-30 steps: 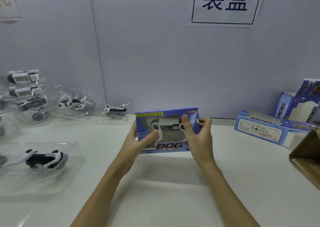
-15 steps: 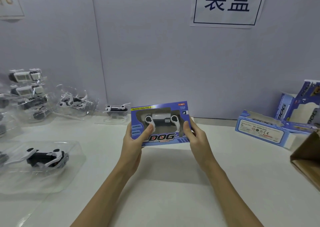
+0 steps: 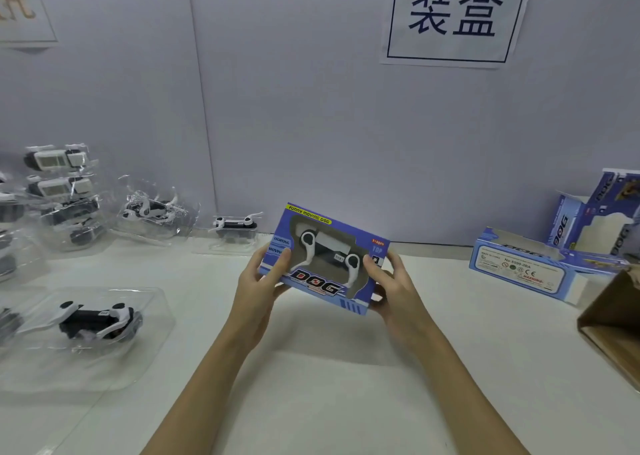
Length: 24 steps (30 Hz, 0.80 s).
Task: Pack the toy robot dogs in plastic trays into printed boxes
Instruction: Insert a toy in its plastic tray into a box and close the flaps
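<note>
**Toy robot dog boxed and held up over the worktop**

Toy robot dog (image 3: 325, 252), glossy black and white plastic with rounded white legs, shows through the cut-out window of a blue printed box (image 3: 323, 258). The box is thin card, rectangular, held tilted above the white worktop (image 3: 329, 385). The left hand (image 3: 258, 290) grips its left end, thumb on the front face; the right hand (image 3: 389, 290) grips the right end, its fingers curled round the edge.

Print on the box reads "FUNNY MOVING DOG" on a yellow strip, "LIGHTING" and "MOVING" down the left side, "TOP" at the right, and a big "DOG" along the bottom.

On the wall hangs a white sign (image 3: 453, 14) with two large dark Chinese characters in a frame. To the left lie more dogs in clear, crinkly plastic trays: one near the front (image 3: 98, 319), one by the wall (image 3: 235, 227), and a stack (image 3: 60, 191) further back. To the right an open blue box (image 3: 523, 264) lies flat, another (image 3: 599, 212) stands behind it, and a brown cardboard carton (image 3: 613, 323) juts in at the edge.
</note>
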{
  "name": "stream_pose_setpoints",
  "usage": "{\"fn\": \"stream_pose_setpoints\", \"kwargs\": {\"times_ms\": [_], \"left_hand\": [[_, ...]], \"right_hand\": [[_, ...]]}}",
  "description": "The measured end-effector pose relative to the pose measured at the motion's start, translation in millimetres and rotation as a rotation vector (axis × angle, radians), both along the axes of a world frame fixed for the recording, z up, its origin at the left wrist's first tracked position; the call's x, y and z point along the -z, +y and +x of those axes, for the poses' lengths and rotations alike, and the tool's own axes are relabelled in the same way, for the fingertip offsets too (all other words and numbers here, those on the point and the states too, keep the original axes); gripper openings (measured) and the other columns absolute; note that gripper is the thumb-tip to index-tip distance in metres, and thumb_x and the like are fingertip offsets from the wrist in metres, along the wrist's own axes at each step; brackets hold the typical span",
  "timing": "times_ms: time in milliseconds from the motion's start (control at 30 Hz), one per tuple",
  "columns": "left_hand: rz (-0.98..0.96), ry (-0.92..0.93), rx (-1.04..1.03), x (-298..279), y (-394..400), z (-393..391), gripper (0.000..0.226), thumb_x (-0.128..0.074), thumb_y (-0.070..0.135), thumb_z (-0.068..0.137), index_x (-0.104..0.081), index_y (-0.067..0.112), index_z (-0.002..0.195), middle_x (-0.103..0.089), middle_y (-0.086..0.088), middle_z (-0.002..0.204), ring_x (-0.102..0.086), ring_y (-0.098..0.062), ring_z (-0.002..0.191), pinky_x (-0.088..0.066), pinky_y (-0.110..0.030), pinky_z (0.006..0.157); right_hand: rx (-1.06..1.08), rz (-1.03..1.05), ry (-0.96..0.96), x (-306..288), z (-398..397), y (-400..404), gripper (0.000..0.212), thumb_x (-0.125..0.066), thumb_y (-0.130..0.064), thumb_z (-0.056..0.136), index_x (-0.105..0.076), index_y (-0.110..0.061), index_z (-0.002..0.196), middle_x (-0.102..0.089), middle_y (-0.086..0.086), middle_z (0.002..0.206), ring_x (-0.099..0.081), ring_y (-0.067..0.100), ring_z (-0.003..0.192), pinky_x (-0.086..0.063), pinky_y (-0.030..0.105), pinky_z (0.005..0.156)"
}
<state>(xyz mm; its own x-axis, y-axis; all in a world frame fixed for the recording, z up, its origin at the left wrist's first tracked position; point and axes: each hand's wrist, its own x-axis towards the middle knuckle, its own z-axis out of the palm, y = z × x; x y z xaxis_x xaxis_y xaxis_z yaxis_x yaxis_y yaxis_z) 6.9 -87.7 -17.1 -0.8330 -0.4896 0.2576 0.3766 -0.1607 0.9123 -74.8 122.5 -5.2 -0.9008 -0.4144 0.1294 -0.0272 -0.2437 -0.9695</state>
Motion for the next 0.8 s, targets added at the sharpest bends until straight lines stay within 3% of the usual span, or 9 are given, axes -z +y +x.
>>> {"fn": "stream_pose_setpoints", "kwargs": {"times_ms": [167, 267, 333, 400, 467, 533, 633, 733, 800], "left_hand": [[0.13, 0.002, -0.048, 0, -12, 2, 0.047, -0.078, 0.044, 0.078, -0.075, 0.016, 0.116, -0.078, -0.007, 0.101, -0.074, -0.021, 0.088, -0.057, -0.032, 0.081], [0.133, 0.012, -0.04, 0, -11, 1, 0.056, -0.077, 0.045, 0.081, -0.067, 0.017, 0.128, -0.078, -0.007, 0.109, -0.075, -0.018, 0.089, -0.056, -0.034, 0.085], [0.18, -0.021, 0.04, 1, -7, -1, 0.073, -0.082, 0.047, 0.084, -0.047, 0.025, 0.144, -0.075, -0.007, 0.122, -0.075, -0.023, 0.102, -0.059, -0.038, 0.086], [0.157, -0.105, 0.165, 2, 1, -2, 0.084, -0.087, 0.051, 0.076, -0.038, 0.038, 0.144, -0.074, -0.005, 0.125, -0.073, -0.03, 0.112, -0.062, -0.049, 0.087], [0.024, -0.15, 0.227, 7, 11, -2, 0.092, -0.092, 0.049, 0.067, -0.043, 0.035, 0.143, -0.076, -0.005, 0.12, -0.074, -0.03, 0.11, -0.063, -0.046, 0.08], [-0.022, -0.148, 0.194, 9, 15, -2, 0.09, -0.093, 0.047, 0.064, -0.05, 0.038, 0.142, -0.078, -0.007, 0.113, -0.076, -0.027, 0.104, -0.063, -0.038, 0.074], [0.042, -0.122, 0.162, 10, 10, -4, 0.08, -0.094, 0.046, 0.061, -0.061, 0.05, 0.134, -0.077, -0.01, 0.113, -0.075, -0.026, 0.106, -0.063, -0.043, 0.079], [0.017, -0.108, 0.16, 12, 10, -7, 0.069, -0.09, 0.055, 0.067, -0.066, 0.047, 0.131, -0.076, -0.008, 0.119, -0.073, -0.028, 0.112, -0.057, -0.051, 0.097], [-0.032, -0.107, 0.156, 13, 14, -8, 0.059, -0.076, 0.068, 0.079, -0.065, 0.044, 0.133, -0.074, -0.002, 0.124, -0.073, -0.022, 0.112, -0.055, -0.047, 0.096]], "right_hand": [[-0.076, 0.248, 0.081, -6, -2, 13, 0.07, -0.068, -0.07, 0.081, -0.059, -0.022, 0.131, -0.077, 0.01, 0.107, -0.077, 0.028, 0.095, -0.062, 0.035, 0.069], [-0.105, 0.228, 0.1, -9, -1, 16, 0.059, -0.066, -0.059, 0.085, -0.065, -0.015, 0.123, -0.078, 0.01, 0.107, -0.077, 0.029, 0.095, -0.062, 0.031, 0.07], [-0.066, 0.179, 0.089, -9, 0, 16, 0.058, -0.068, -0.053, 0.085, -0.064, -0.012, 0.126, -0.078, 0.01, 0.106, -0.077, 0.029, 0.094, -0.063, 0.031, 0.072], [-0.051, 0.138, 0.066, -9, 2, 14, 0.063, -0.073, -0.048, 0.081, -0.059, -0.009, 0.129, -0.078, 0.01, 0.107, -0.077, 0.027, 0.096, -0.064, 0.037, 0.076], [-0.076, 0.173, 0.044, -9, 4, 14, 0.07, -0.076, -0.046, 0.08, -0.052, -0.01, 0.135, -0.077, 0.013, 0.112, -0.076, 0.028, 0.1, -0.064, 0.045, 0.084], [-0.108, 0.21, 0.004, -12, 4, 20, 0.072, -0.074, -0.051, 0.083, -0.048, -0.013, 0.138, -0.074, 0.018, 0.116, -0.076, 0.035, 0.101, -0.063, 0.048, 0.088], [-0.197, 0.335, -0.005, -15, 4, 29, 0.07, -0.07, -0.058, 0.087, -0.059, -0.006, 0.132, -0.076, 0.018, 0.112, -0.075, 0.043, 0.096, -0.062, 0.049, 0.091], [-0.268, 0.461, 0.021, -15, 7, 30, 0.063, -0.072, -0.059, 0.089, -0.066, -0.01, 0.128, -0.077, 0.014, 0.11, -0.075, 0.034, 0.083, -0.062, 0.042, 0.088], [-0.226, 0.441, 0.015, -21, 6, 35, 0.062, -0.072, -0.065, 0.087, -0.074, -0.012, 0.12, -0.075, 0.018, 0.108, -0.07, 0.027, 0.074, -0.061, 0.035, 0.079]]}}
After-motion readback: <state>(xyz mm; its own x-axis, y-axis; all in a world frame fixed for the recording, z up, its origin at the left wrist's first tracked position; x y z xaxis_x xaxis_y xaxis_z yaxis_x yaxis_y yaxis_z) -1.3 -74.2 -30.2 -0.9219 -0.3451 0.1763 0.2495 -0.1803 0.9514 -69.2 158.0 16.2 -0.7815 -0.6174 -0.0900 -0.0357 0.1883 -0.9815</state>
